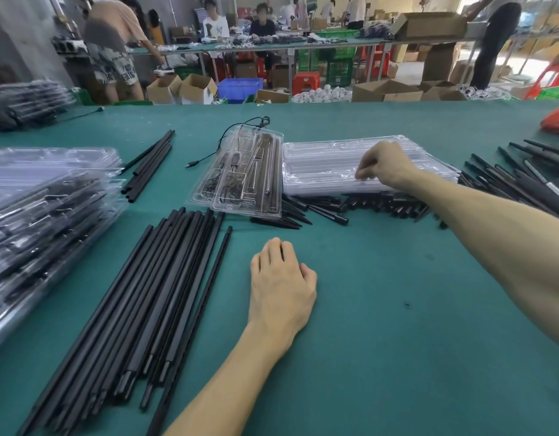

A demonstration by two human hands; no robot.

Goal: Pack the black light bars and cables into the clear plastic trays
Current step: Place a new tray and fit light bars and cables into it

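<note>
Green cloth covers the table [382, 309], and people [263, 26] work far behind the stack of clear trays [315, 184]. Black light bars [152, 294] lie to the near left of the stack. The right hand [385, 166] pinches the top tray [328, 155], likely to take it; next it must lift only one. The left hand [281, 278] rests loosely curled, empty.

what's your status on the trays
Left hand flat on table, empty. Right hand on tray stack, grip unclear. Bars loose beside left hand. Short pieces crowd stack's near edge.
</note>
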